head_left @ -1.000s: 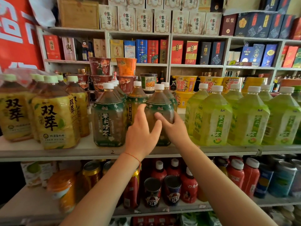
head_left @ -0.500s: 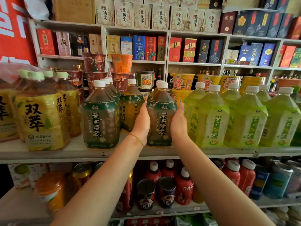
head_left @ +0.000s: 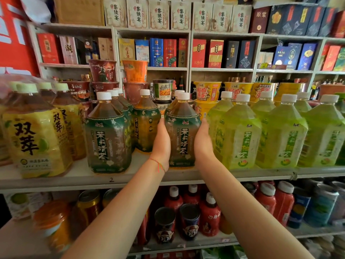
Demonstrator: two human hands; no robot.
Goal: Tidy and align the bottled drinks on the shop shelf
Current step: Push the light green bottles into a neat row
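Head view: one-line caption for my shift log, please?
Left hand and right hand flank a dark-green-label tea bottle at the shelf edge, label facing out.

Held bottle: clear plastic, glossy, dk-green shrink film label, smooth; cap white matt plastic.
Lime-green bottles: same clear plastic, film labels w/ dull, dusty-looking sheen.
Yellow-label bottles: wrapped in thin clear film, crinkled, shiny.
Shelf: pale painted board, matt, scuffed edge.
Cans below: metal, glossy print.
Wrist cord: thin red thread.
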